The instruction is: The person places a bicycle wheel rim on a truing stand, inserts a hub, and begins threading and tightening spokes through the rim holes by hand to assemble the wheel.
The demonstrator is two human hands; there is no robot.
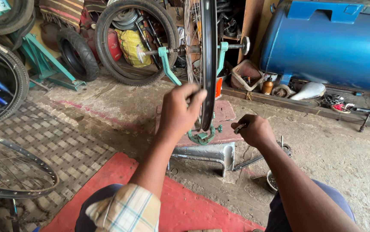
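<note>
Knees in dark trousers and a checked sleeve cuff frame the bottom of the view, above a red mat (185,206) spread on the dusty concrete floor (331,154). Largest in sight is a blue cylindrical tank (326,43) lying at the upper right, then loose tyres (129,43) leaning at the back left beside a patterned woven mat (51,141). At the centre a spoked bicycle wheel (208,64) stands upright and edge-on in a green truing stand (167,64), its axle carried between the stand's two arms, with a grey metal base (206,152) on the floor beneath. Of the two hands, the left hand (178,111) reaches up with fingers closed on the rim and spokes at the wheel's lower part. The right hand (253,129) sits lower and just right of the wheel, clenched around a small dark tool (240,126), likely a spoke key, clear of the rim. Another bare spoked rim (21,172) lies at the lower left.
</note>
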